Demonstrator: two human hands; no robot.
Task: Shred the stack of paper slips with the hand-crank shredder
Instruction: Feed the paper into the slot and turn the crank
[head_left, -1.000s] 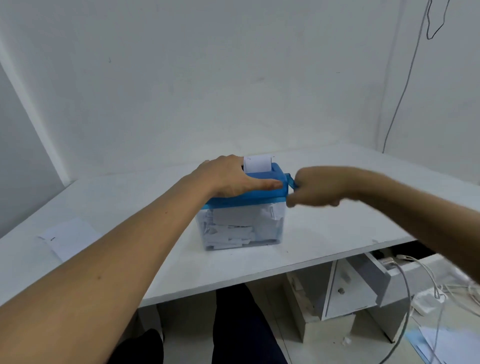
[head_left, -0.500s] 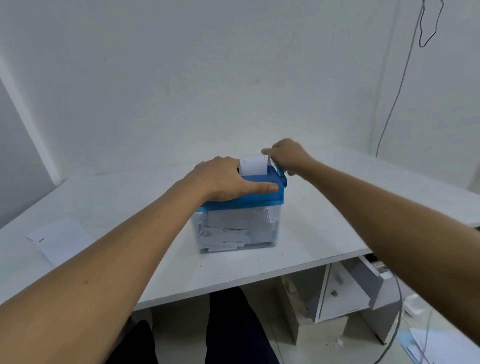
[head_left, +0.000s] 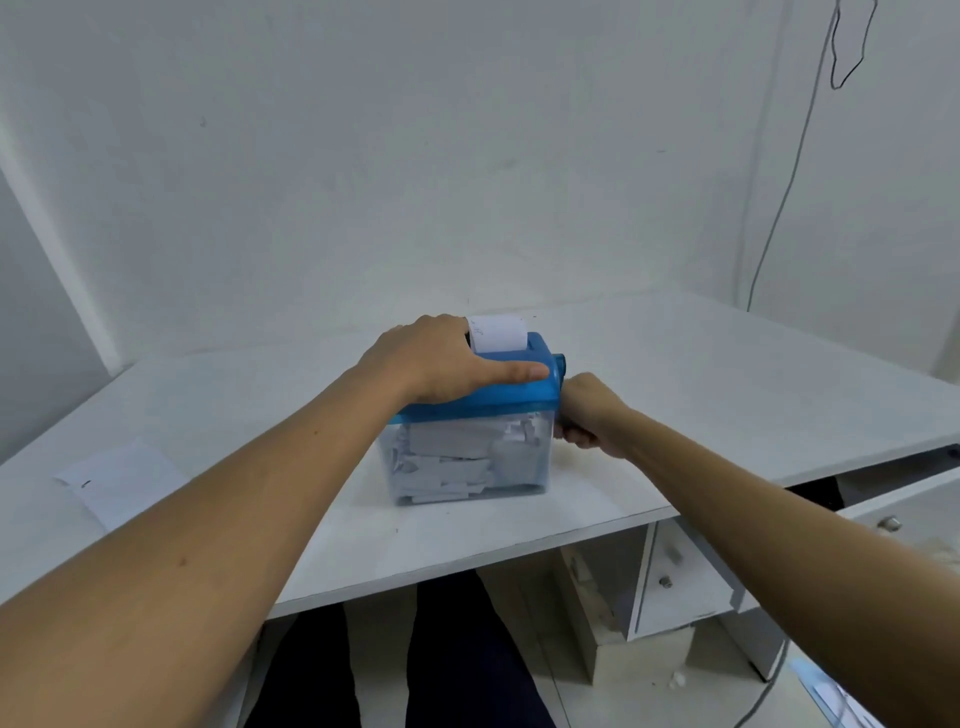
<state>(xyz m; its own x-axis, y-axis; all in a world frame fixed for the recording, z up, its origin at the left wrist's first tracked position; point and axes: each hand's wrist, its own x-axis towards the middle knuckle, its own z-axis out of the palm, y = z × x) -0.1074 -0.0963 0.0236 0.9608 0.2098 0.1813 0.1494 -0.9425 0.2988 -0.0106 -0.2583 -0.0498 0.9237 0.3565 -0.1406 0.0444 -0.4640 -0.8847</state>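
My left hand (head_left: 441, 358) lies flat on the blue lid of the shredder (head_left: 519, 397), fingers straight, pressing down. My right hand (head_left: 584, 415) is clenched round the crank (head_left: 558, 365), low at the shredder's right side. A slip (head_left: 497, 332) stands upright in the slot. The shredder sits on the table (head_left: 727, 374), shreds (head_left: 457, 457) filling its clear bin (head_left: 532, 470). A sheet (head_left: 119, 480) lies well apart to the left.

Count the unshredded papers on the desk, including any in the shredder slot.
2. One slip stands in the slot of the blue shredder, beside the left hand; one sheet lies flat on the desk, at its left side. Others may be hidden behind the shredder.
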